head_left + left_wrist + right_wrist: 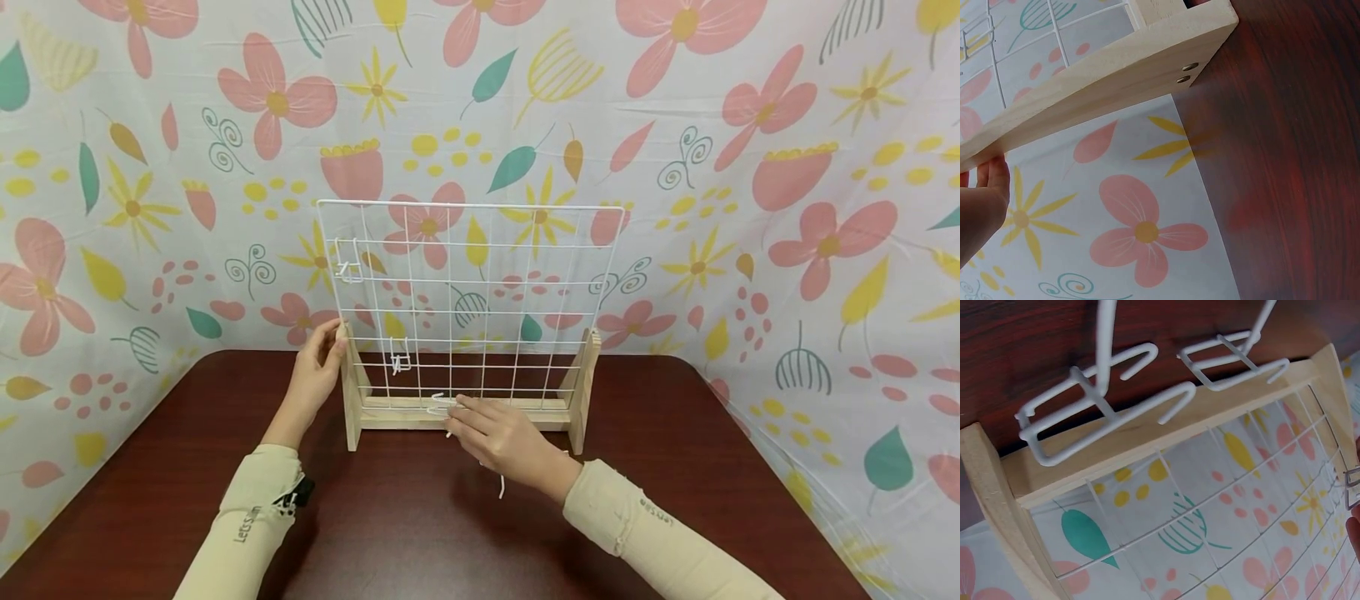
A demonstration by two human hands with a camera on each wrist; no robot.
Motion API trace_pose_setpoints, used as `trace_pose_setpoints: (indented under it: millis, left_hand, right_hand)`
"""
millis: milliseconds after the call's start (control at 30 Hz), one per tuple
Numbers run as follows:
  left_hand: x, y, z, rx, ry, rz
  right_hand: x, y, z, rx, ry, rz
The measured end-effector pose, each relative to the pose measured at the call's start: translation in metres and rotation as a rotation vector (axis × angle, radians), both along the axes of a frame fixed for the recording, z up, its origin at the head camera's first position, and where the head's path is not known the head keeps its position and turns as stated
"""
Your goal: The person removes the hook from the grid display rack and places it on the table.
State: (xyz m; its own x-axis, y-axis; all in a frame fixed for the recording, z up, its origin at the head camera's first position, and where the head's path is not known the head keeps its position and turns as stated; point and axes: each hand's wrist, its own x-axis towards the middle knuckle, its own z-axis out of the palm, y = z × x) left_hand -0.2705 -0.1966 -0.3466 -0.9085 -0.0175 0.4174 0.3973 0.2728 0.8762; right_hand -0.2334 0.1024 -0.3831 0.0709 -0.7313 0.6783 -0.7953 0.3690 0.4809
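Observation:
A white wire grid panel (468, 312) stands upright in a pale wooden stand (397, 417) on the table. My left hand (317, 367) grips the top of the stand's left post (351, 392), fingers behind it. Low in front of the grid, my right hand (510, 437) holds white wire hooks. One hook (438, 409) points out past the fingertips, and another (502, 485) hangs below the palm. The right wrist view shows two such hooks, a near hook (1105, 347) and a farther hook (1250, 376), with squared frames and bent ends.
Two similar white hooks hang on the grid's left part, an upper hook (347, 268) and a lower hook (400, 362). The dark red-brown table (405, 517) extends around the stand. Behind it hangs a flower-patterned cloth (480, 100).

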Motion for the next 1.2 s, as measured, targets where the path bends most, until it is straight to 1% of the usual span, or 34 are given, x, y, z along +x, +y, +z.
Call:
trace_pose_setpoints:
  millis: [133, 233, 467, 733, 967, 1067, 1200]
  left_hand:
    - [0.012, 0.005, 0.013, -0.019, 0.005, 0.005]
    - [0.016, 0.006, 0.016, -0.021, 0.0, 0.012]
    - [0.014, 0.006, 0.015, -0.011, 0.011, 0.004]
    - [0.013, 0.007, 0.014, -0.003, -0.009, -0.004]
    - [0.015, 0.006, 0.015, 0.008, -0.041, -0.019]
    - [0.016, 0.005, 0.015, 0.011, -0.058, -0.016]
    - [0.014, 0.005, 0.016, 0.005, -0.053, -0.017]
  right_hand:
    - [0.001, 0.001, -0.005, 0.033, 0.0, 0.005]
    - [0.001, 0.003, -0.008, 0.055, -0.004, -0.006]
    - [0.002, 0.006, -0.014, 0.134, 0.014, -0.045]
    - [0.003, 0.005, -0.022, 0.237, 0.045, -0.08]
    - [0.003, 0.001, -0.029, 0.275, -0.006, -0.111]
    - [0.003, -0.001, -0.033, 0.318, 0.001, -0.141]
    - [0.003, -0.003, -0.035, 0.36, 0.0, -0.171]
